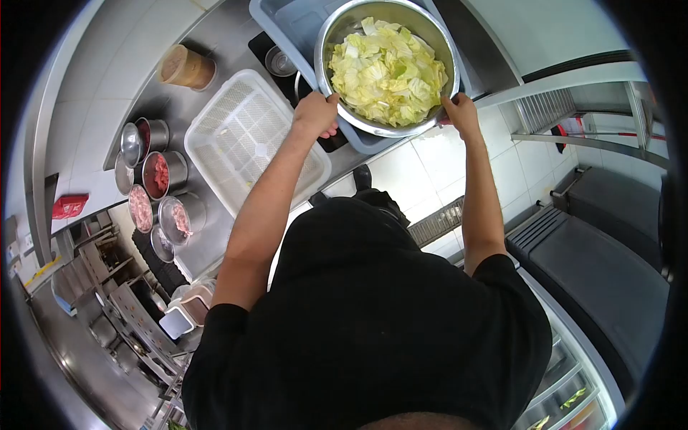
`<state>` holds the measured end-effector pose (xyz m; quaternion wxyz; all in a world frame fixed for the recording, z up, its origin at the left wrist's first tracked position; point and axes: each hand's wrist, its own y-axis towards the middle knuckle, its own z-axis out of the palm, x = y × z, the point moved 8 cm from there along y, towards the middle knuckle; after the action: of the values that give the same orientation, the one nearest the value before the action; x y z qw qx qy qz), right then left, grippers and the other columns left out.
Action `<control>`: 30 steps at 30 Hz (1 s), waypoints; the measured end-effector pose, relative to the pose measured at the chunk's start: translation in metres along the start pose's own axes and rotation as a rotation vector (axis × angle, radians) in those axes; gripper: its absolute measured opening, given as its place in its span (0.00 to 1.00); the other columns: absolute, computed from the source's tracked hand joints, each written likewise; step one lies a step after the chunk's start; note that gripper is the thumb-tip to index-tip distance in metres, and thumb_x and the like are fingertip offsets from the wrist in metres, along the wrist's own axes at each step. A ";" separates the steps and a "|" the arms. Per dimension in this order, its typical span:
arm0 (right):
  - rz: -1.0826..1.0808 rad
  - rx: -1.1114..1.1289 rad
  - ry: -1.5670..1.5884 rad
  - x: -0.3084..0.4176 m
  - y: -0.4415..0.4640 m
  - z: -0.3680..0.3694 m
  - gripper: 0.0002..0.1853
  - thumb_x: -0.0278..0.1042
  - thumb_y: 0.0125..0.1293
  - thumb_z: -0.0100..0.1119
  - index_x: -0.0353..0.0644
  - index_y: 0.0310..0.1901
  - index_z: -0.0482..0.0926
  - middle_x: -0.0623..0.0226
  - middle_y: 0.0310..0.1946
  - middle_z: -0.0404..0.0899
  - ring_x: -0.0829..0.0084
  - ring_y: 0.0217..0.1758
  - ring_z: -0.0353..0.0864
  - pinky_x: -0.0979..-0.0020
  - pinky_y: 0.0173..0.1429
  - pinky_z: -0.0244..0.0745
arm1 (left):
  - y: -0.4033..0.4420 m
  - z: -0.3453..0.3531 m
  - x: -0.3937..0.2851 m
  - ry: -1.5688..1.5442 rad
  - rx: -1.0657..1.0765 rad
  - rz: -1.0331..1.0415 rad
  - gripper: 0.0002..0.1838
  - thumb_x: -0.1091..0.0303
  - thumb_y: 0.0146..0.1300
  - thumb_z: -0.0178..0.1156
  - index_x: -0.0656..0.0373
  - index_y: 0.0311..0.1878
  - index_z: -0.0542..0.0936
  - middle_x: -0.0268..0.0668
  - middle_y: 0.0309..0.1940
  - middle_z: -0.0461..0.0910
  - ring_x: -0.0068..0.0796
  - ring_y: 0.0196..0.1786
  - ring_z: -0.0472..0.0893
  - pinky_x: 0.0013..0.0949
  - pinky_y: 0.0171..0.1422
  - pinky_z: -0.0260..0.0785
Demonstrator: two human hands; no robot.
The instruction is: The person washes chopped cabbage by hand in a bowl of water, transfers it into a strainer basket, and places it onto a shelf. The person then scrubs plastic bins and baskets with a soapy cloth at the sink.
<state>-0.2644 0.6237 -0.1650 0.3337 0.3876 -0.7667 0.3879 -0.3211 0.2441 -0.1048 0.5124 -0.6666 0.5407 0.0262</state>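
Both hands are clamped on the bright rim of a round steel bowl [424, 26]: the left hand [315, 115] curls its fingers at the near left edge, the right hand [462, 116] pinches the near right. Inside, cut cabbage [387, 75] lies in a loose heap, pale yellow to light green, thin and crinkled. From here the bowl overlaps a smooth blue-grey plastic tub [278, 27]; whether it rests there I can't tell. Just left, a white perforated plastic basket [240, 132], rectangular with rounded corners, lies on the brushed-metal counter [223, 44]. Beyond it stand a tan cylindrical container [190, 69] and a cluster of round metal pots [178, 166], several showing moist red or pink contents.
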 end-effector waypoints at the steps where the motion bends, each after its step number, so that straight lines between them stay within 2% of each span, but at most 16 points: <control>1: -0.008 0.003 -0.020 0.002 -0.001 0.000 0.19 0.40 0.67 0.63 0.27 0.34 0.73 0.52 0.27 0.82 0.61 0.22 0.87 0.67 0.24 0.84 | -0.001 -0.001 0.000 0.003 -0.005 -0.003 0.27 0.53 0.77 0.53 0.75 0.38 0.81 0.46 0.26 0.86 0.35 0.24 0.87 0.34 0.25 0.82; 2: 0.030 0.017 -0.028 0.000 -0.001 0.000 0.19 0.39 0.70 0.63 0.26 0.36 0.75 0.56 0.29 0.80 0.66 0.25 0.86 0.67 0.26 0.86 | -0.001 -0.002 0.000 0.019 -0.021 0.006 0.28 0.51 0.77 0.52 0.74 0.38 0.82 0.45 0.25 0.86 0.35 0.24 0.87 0.34 0.25 0.81; 5: -0.013 -0.018 -0.069 0.003 0.000 -0.001 0.21 0.42 0.67 0.62 0.25 0.35 0.75 0.47 0.28 0.83 0.58 0.22 0.88 0.65 0.23 0.83 | -0.002 -0.002 0.005 0.069 -0.012 -0.012 0.32 0.46 0.77 0.51 0.73 0.38 0.82 0.44 0.25 0.86 0.33 0.24 0.86 0.34 0.26 0.80; 11: 0.038 0.005 -0.275 0.005 0.002 -0.003 0.22 0.46 0.67 0.61 0.27 0.38 0.80 0.52 0.24 0.86 0.63 0.22 0.89 0.67 0.29 0.85 | 0.000 0.003 0.020 0.054 -0.004 -0.054 0.37 0.37 0.75 0.49 0.70 0.36 0.83 0.43 0.26 0.86 0.33 0.24 0.87 0.34 0.26 0.80; 23: 0.094 0.013 -0.244 0.006 0.004 -0.002 0.24 0.48 0.66 0.61 0.26 0.38 0.81 0.52 0.24 0.87 0.64 0.22 0.89 0.69 0.29 0.85 | 0.003 0.015 0.037 -0.041 0.088 -0.080 0.38 0.35 0.73 0.50 0.69 0.38 0.82 0.46 0.30 0.87 0.36 0.29 0.88 0.36 0.32 0.83; 25: 0.099 -0.005 -0.193 0.007 -0.001 -0.004 0.24 0.48 0.66 0.61 0.26 0.38 0.81 0.53 0.23 0.86 0.64 0.20 0.88 0.70 0.28 0.85 | -0.003 0.018 0.040 -0.087 0.124 -0.065 0.37 0.32 0.72 0.51 0.66 0.38 0.79 0.47 0.32 0.86 0.36 0.30 0.87 0.37 0.33 0.82; 28: 0.185 -0.031 -0.205 0.006 -0.009 -0.012 0.25 0.50 0.66 0.63 0.28 0.44 0.81 0.51 0.30 0.88 0.60 0.29 0.90 0.65 0.35 0.86 | -0.016 0.019 0.049 -0.150 0.166 -0.062 0.35 0.33 0.71 0.54 0.63 0.38 0.78 0.45 0.34 0.86 0.35 0.31 0.87 0.36 0.36 0.81; 30: 0.011 -0.239 -0.485 0.035 -0.021 -0.027 0.26 0.52 0.64 0.65 0.31 0.48 0.81 0.52 0.35 0.88 0.56 0.37 0.90 0.61 0.43 0.85 | -0.027 0.012 0.058 -0.199 0.178 -0.053 0.32 0.35 0.72 0.55 0.62 0.39 0.78 0.45 0.34 0.86 0.34 0.32 0.87 0.36 0.38 0.81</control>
<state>-0.2574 0.6268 -0.1168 0.1813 0.4229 -0.8668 0.1924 -0.2706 0.2098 -0.1270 0.6211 -0.6267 0.4697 0.0306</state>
